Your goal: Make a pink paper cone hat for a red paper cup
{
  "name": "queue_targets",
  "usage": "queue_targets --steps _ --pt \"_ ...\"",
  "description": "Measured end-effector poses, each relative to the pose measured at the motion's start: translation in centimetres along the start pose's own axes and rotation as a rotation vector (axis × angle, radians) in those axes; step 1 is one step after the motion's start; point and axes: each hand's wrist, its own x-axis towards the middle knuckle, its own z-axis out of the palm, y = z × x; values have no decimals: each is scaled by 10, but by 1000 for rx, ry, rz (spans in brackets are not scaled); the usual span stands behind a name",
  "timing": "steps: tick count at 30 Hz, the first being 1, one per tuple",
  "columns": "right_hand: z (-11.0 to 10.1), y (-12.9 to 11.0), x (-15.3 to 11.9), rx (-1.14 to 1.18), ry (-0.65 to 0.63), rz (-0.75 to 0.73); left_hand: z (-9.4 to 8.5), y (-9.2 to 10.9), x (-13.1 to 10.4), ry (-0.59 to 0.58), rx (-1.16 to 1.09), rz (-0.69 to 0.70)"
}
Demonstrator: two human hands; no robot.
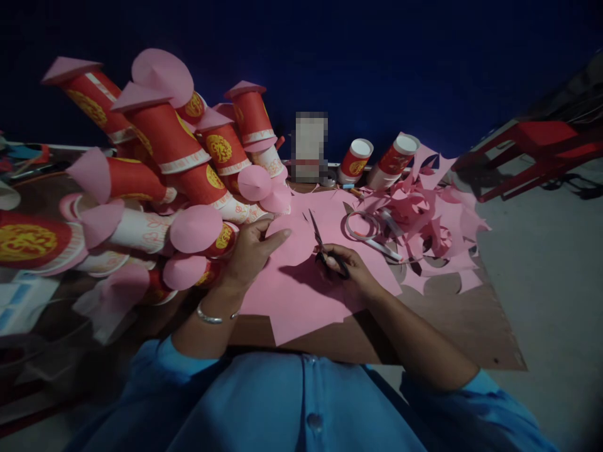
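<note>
My left hand [254, 246] pinches a round pink paper disc [298, 231] at its left edge, thumb on top. In my right hand [346, 267] is a pair of black-handled scissors [319, 233], my fingers through the handles. The blades point up and away from me, slightly parted, close to the disc's right edge. Whether they touch the paper I cannot tell. Beneath both hands lie pink paper sheets [311, 301], spread over the brown table [452, 320].
Red and white paper-cup lanterns [162, 138] with pink cone tops crowd the left. Pink offcuts [438, 220] heap at the right, beside a tape roll [362, 225]. Two cups [355, 161] stand at the back edge. A red stool [532, 150] is on the floor at right.
</note>
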Motion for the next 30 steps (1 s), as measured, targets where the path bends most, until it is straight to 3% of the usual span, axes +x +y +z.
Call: queue_targets --steps 10,17,30 --pt "4 -5 0 -21 31 19 4 6 -2 17 5 -2" --pt "6 -10 0 -178 4 -51 3 5 1 74 47 -1" --pt "8 -9 2 -226 52 -78 5 0 2 29 56 25"
